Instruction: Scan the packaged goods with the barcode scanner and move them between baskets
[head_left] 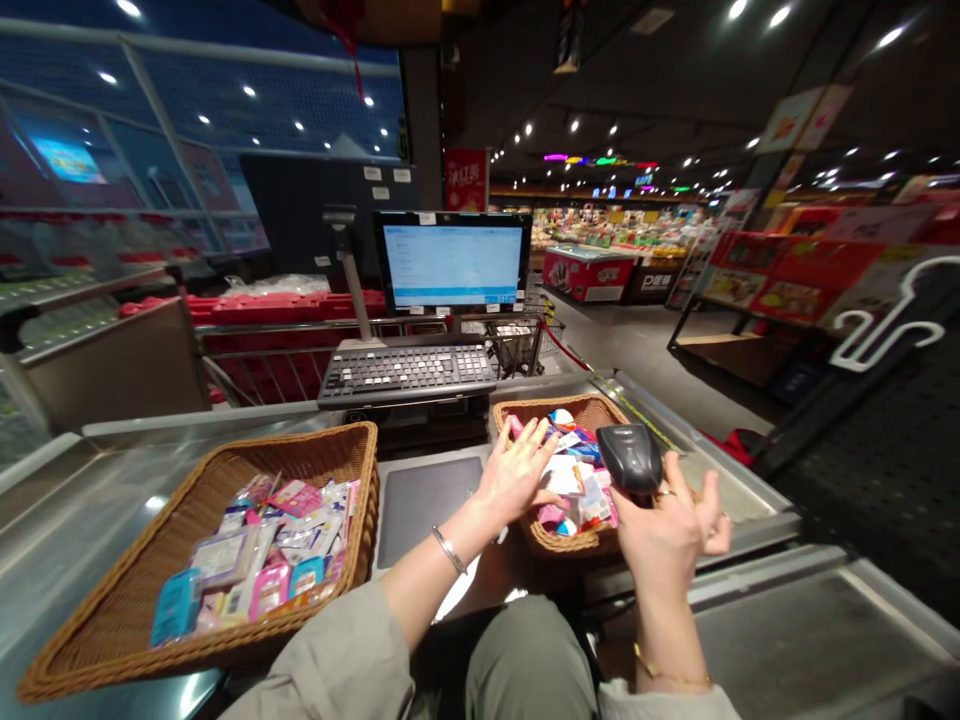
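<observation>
My left hand (516,476) reaches over the smaller wicker basket (538,540), its fingers stretched out above the small packages. Whether the fingertips touch anything there is hard to see. Under and beside that hand lies a white and orange package (564,476) among pink and blue ones. A black handheld barcode scanner (631,460) sits in my right hand (667,530), over the right side of the basket. The scanner's handle is mostly hidden by the hand. At the left stands a larger wicker basket (360,475) holding several small packaged goods (277,555).
Behind the baskets are a keyboard (409,372) and a lit monitor (454,262). A flat dark panel (429,510) lies between the baskets. Metal counter edges (750,500) run along the right. A shopping cart (517,340) stands beyond the counter, and a white hook (889,325) hangs at far right.
</observation>
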